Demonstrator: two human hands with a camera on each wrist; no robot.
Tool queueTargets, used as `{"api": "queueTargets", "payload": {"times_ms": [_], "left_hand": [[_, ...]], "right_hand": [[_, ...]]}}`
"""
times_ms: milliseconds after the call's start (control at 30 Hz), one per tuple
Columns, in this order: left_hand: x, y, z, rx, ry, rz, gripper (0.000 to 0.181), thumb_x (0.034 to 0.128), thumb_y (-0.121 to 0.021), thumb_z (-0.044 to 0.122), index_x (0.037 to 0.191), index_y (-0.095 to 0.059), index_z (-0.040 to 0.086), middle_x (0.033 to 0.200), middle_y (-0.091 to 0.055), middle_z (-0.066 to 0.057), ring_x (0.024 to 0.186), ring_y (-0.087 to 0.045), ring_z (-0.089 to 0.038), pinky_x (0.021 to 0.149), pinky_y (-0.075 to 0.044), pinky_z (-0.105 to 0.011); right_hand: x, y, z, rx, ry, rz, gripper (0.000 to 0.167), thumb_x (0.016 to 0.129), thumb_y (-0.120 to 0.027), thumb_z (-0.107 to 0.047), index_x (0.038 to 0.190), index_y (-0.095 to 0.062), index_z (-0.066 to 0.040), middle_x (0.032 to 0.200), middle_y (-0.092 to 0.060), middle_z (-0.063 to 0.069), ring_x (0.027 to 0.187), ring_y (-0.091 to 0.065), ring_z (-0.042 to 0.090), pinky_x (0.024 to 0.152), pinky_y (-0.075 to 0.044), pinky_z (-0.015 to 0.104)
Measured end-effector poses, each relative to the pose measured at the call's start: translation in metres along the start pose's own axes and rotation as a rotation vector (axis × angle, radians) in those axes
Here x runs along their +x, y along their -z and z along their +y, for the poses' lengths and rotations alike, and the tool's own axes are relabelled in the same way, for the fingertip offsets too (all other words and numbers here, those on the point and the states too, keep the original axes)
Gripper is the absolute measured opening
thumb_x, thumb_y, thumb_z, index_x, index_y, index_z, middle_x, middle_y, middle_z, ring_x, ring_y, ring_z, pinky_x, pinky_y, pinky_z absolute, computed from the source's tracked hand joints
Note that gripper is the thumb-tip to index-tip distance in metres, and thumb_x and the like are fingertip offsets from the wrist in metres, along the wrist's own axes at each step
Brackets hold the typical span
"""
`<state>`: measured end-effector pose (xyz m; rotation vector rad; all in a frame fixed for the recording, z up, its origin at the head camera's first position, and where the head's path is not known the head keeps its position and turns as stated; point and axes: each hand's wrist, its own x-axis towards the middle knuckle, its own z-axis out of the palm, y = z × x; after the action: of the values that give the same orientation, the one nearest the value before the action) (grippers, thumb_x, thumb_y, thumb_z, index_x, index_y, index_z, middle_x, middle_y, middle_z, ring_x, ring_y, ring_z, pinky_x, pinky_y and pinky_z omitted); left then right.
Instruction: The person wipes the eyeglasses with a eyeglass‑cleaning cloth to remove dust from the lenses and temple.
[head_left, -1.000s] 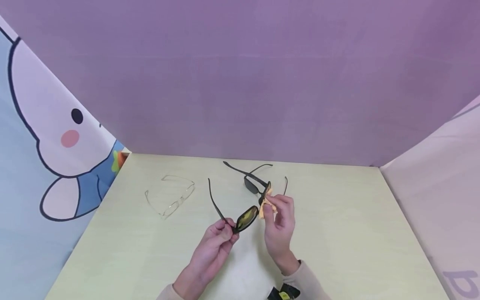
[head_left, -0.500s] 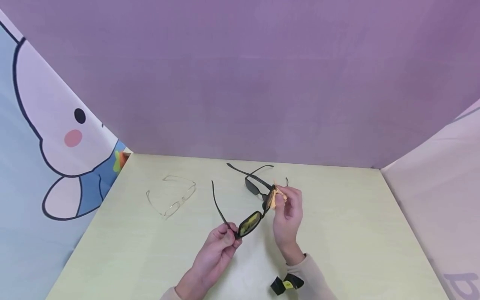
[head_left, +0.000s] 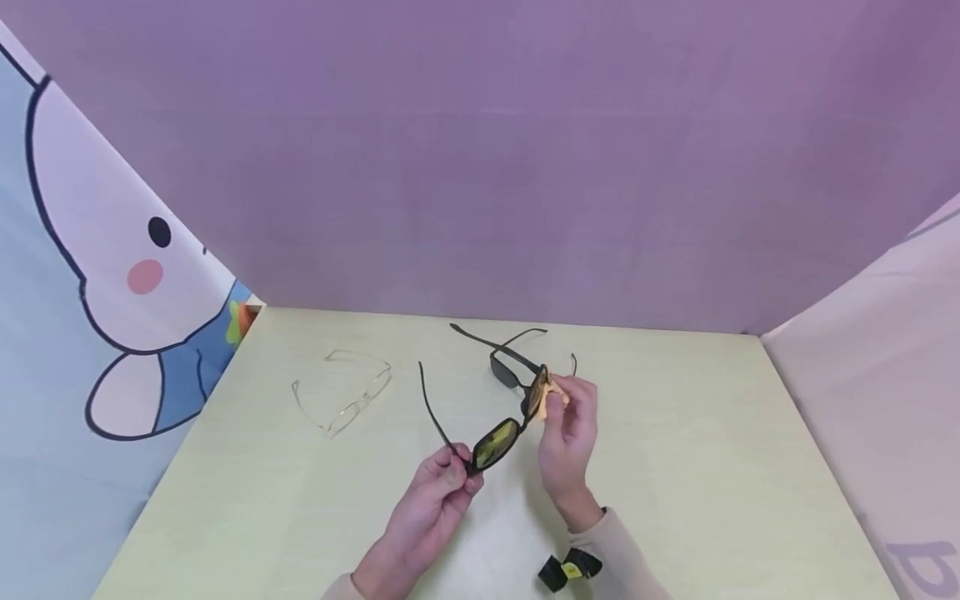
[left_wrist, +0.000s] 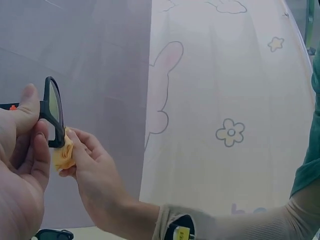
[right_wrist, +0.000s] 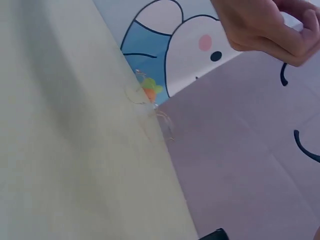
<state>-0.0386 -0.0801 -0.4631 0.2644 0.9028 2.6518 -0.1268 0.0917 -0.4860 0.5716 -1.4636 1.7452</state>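
Black-framed glasses with yellowish lenses [head_left: 497, 444] are held up over the table, temples spread toward the back. My left hand [head_left: 428, 512] pinches them at the left hinge, thumb on top. At the other lens, my right hand [head_left: 570, 442] pinches a crumpled orange cloth [head_left: 552, 398] against it. In the left wrist view the cloth [left_wrist: 64, 154] touches the lower end of the frame [left_wrist: 54, 120], between the right hand [left_wrist: 102, 182] and the left hand [left_wrist: 22, 160]. The right wrist view shows the left hand [right_wrist: 270, 27] and the dark temple tips; the cloth is out of that view.
Clear thin-framed glasses [head_left: 360, 402] lie unfolded at the left of the table [head_left: 697, 467]. Dark sunglasses [head_left: 504, 372] lie behind the held pair, partly covered by it. A purple panel [head_left: 480, 167] rises at the table's back edge, with printed fabric [head_left: 142, 333] at the left.
Since a second ago, the right hand and cloth have shifted slightly right along the far lens, then a little back left. The held glasses have tilted and moved slightly; the left hand keeps its grip.
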Motion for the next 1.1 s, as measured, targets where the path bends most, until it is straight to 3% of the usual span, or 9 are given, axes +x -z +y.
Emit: {"api": "queueTargets", "payload": {"times_ms": [333, 567, 833, 967, 1100], "left_hand": [[0.005, -0.004, -0.003, 0.059, -0.023, 0.015, 0.008, 0.1019, -0.063, 0.018, 0.103, -0.071, 0.019, 0.102, -0.059, 0.010, 0.087, -0.057, -0.002, 0.084, -0.049, -0.013], [0.007, -0.001, -0.005, 0.110, -0.040, 0.052, 0.008, 0.1002, -0.065, 0.021, 0.101, -0.072, 0.022, 0.101, -0.061, 0.012, 0.087, -0.057, -0.002, 0.085, -0.049, -0.013], [0.006, 0.003, 0.001, 0.189, -0.070, 0.082, 0.013, 0.1020, -0.063, 0.020, 0.101, -0.075, 0.024, 0.098, -0.062, 0.012, 0.086, -0.058, -0.001, 0.084, -0.049, -0.014], [0.005, 0.004, 0.005, 0.261, -0.093, 0.075, 0.011, 0.0995, -0.067, 0.018, 0.098, -0.077, 0.023, 0.098, -0.068, 0.013, 0.086, -0.062, 0.000, 0.084, -0.050, -0.015], [0.002, 0.005, 0.009, 0.418, -0.130, 0.080, 0.017, 0.0966, -0.070, 0.008, 0.095, -0.078, 0.024, 0.096, -0.074, 0.012, 0.085, -0.065, 0.000, 0.082, -0.053, -0.017]], "right_hand": [[0.022, 0.009, -0.002, 0.046, 0.026, -0.052, 0.022, 0.103, -0.060, -0.003, 0.112, -0.061, 0.017, 0.111, -0.056, 0.004, 0.100, -0.054, 0.013, 0.083, -0.050, 0.017], [0.005, 0.006, -0.010, 0.053, 0.073, -0.140, 0.025, 0.102, -0.062, -0.004, 0.112, -0.059, 0.019, 0.110, -0.055, 0.010, 0.098, -0.056, 0.013, 0.085, -0.052, 0.018], [-0.005, 0.011, -0.008, 0.019, 0.008, -0.180, 0.019, 0.099, -0.060, 0.006, 0.110, -0.057, 0.021, 0.109, -0.055, 0.013, 0.098, -0.057, 0.011, 0.084, -0.053, 0.017], [0.001, 0.019, -0.005, 0.001, -0.026, -0.174, 0.016, 0.096, -0.058, 0.014, 0.110, -0.058, 0.021, 0.109, -0.056, 0.011, 0.097, -0.057, 0.011, 0.083, -0.054, 0.017], [0.008, 0.025, -0.006, -0.013, -0.058, -0.149, 0.015, 0.096, -0.057, 0.015, 0.110, -0.058, 0.022, 0.111, -0.057, 0.007, 0.098, -0.058, 0.012, 0.084, -0.054, 0.018]]}}
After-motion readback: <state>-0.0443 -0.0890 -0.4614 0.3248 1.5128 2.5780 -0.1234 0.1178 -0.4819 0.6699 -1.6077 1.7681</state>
